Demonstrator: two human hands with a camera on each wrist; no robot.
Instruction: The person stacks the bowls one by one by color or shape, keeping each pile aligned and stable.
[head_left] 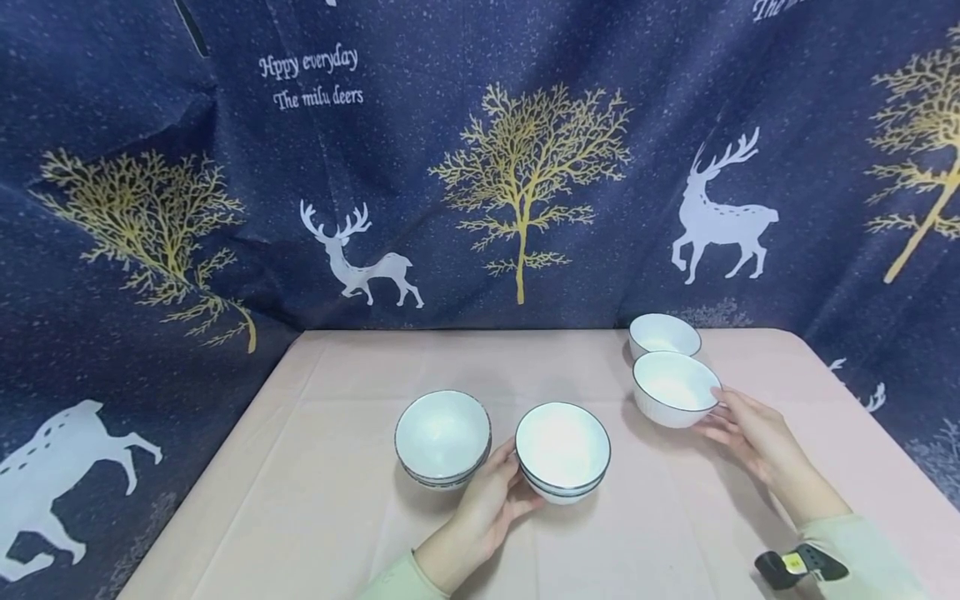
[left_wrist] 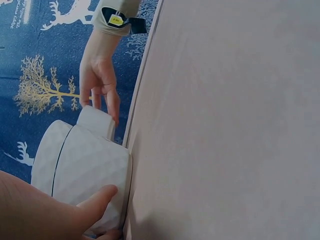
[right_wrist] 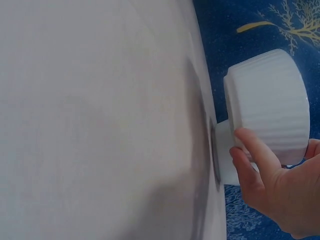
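Note:
My right hand grips a white ribbed bowl by its right side, thumb at the dark rim and fingers beneath. That bowl is raised off the table in front of another white bowl at the back right. My left hand holds the left side of a stack of white dark-rimmed bowls at the middle, its thumb low on the textured outer wall in the left wrist view. Just left of this hand stands another stack of white bowls. Part of the left fingers is hidden behind the stack.
A pale pink cloth covers the table. Behind it hangs a dark blue curtain with printed deer and golden trees. A black strap with a yellow label is on the right wrist.

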